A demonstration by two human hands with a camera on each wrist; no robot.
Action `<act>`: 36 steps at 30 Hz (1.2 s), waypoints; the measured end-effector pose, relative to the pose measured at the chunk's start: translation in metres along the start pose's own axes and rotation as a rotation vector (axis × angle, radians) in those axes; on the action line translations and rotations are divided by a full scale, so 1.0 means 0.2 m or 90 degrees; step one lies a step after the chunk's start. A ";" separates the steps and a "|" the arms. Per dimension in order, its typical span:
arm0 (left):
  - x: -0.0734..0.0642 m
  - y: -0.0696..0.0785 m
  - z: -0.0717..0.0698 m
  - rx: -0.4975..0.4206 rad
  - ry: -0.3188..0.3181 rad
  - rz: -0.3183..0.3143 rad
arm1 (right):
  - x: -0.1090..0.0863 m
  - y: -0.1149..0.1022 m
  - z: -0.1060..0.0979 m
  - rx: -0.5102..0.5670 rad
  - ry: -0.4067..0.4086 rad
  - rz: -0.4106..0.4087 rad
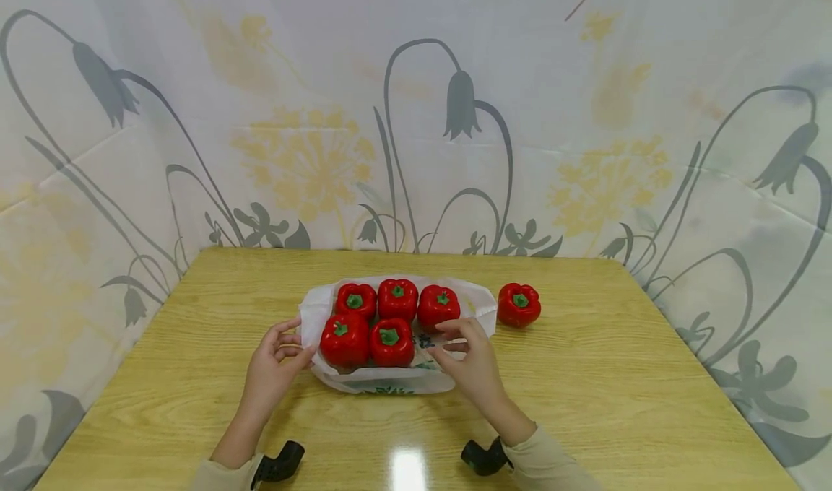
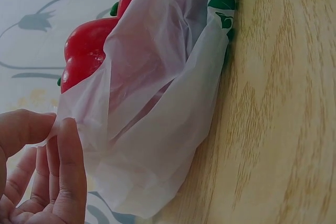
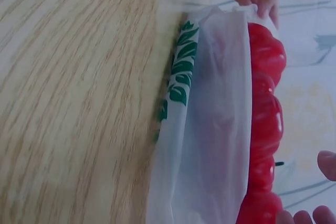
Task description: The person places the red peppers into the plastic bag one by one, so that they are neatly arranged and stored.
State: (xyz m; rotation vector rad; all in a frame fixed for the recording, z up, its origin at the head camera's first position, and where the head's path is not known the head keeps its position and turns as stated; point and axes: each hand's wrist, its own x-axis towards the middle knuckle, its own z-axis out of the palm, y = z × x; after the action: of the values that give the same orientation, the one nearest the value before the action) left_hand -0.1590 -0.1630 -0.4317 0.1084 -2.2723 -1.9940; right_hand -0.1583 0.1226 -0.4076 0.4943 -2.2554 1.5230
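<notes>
Several red bell peppers with green stems, among them a front-left bell pepper (image 1: 344,341), sit in two rows in a white paper-thin bag (image 1: 396,383) with a green leaf print. My left hand (image 1: 273,365) is at the bag's left end. In the left wrist view, its thumb and index finger pinch the bag's edge (image 2: 81,108). Over the bag's right part is my right hand (image 1: 473,361), thumb and fingers apart with nothing between them. Its fingertips overlap the lower edge of the back-right bell pepper (image 1: 437,305).
A lone red bell pepper (image 1: 518,305) rests on the wooden table (image 1: 598,375), just past the bag's right end. Behind the table hangs a flower-patterned cloth (image 1: 416,115). Black wrist mounts (image 1: 281,462) sit at both sleeves.
</notes>
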 end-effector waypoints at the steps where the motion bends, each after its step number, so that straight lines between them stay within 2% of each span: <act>1: 0.00 0.00 0.00 0.000 0.001 0.002 | 0.00 0.02 -0.01 -0.003 0.005 -0.003; 7: 0.00 -0.01 0.00 -0.003 0.003 0.001 | -0.01 0.12 -0.05 -0.003 0.014 0.000; 17: 0.00 0.00 0.00 -0.011 0.004 0.006 | -0.04 0.13 -0.14 -0.019 0.057 0.016; 20: 0.00 0.00 0.00 -0.011 0.004 0.005 | -0.04 0.12 -0.17 -0.032 0.072 0.014; 27: 0.00 0.00 0.00 -0.009 0.003 -0.002 | -0.05 0.00 -0.23 -0.065 0.095 -0.007; 36: 0.00 0.00 0.00 -0.005 0.002 -0.013 | -0.05 0.02 -0.29 -0.087 0.127 -0.020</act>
State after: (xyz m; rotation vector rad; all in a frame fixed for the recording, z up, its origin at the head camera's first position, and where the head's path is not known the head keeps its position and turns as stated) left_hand -0.1592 -0.1631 -0.4311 0.1332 -2.2703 -2.0110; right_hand -0.1446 0.1782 -0.3962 0.3217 -2.1673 1.3282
